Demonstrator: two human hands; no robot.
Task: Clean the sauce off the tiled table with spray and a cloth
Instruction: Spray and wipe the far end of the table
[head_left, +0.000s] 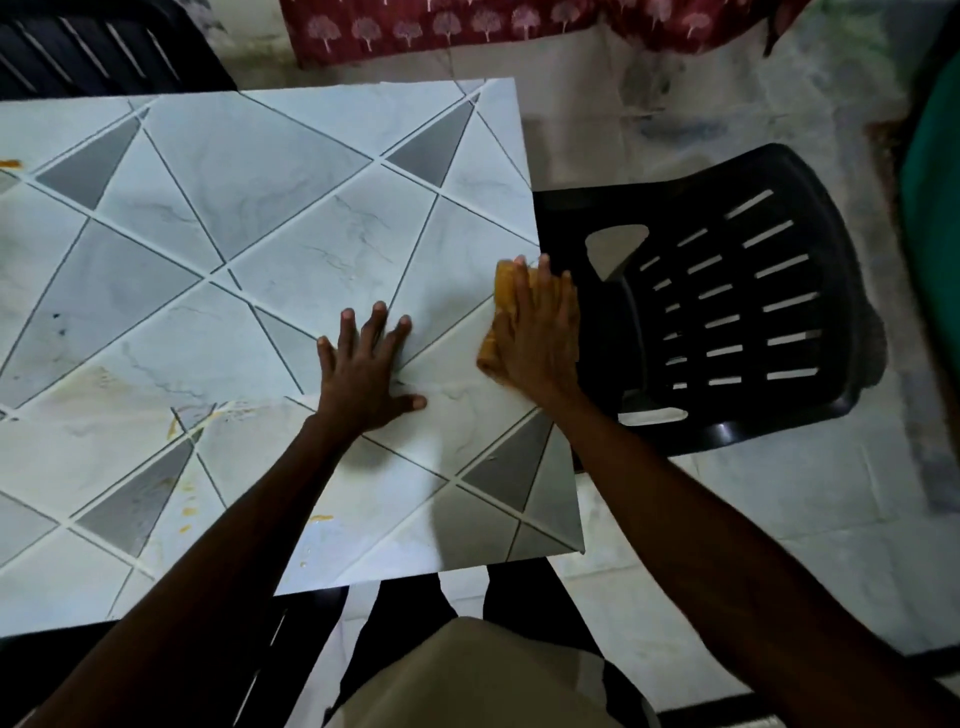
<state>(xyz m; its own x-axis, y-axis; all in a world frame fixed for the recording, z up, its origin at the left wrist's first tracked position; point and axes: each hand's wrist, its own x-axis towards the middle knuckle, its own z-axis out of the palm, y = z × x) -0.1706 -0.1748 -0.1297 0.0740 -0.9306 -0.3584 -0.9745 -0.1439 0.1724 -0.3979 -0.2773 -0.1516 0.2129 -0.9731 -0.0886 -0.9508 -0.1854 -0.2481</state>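
The tiled table (234, 218) has white and grey triangles with dark lines. My right hand (540, 332) presses a yellow-orange cloth (503, 306) flat on the table's right edge, fingers straight over it. My left hand (366, 364) lies flat on the tiles just left of the cloth, fingers spread. Orange sauce smears (184, 512) mark the near left tiles, with a streak (171, 428) above them, a spot (321, 518) beside my left forearm and a bit (10, 163) at the far left edge. No spray bottle is in view.
A black slatted plastic chair (737, 312) stands right against the table's right side. Another dark chair (93, 47) is at the far left corner. A red patterned cloth (467, 26) hangs at the back. Pale floor tiles lie around.
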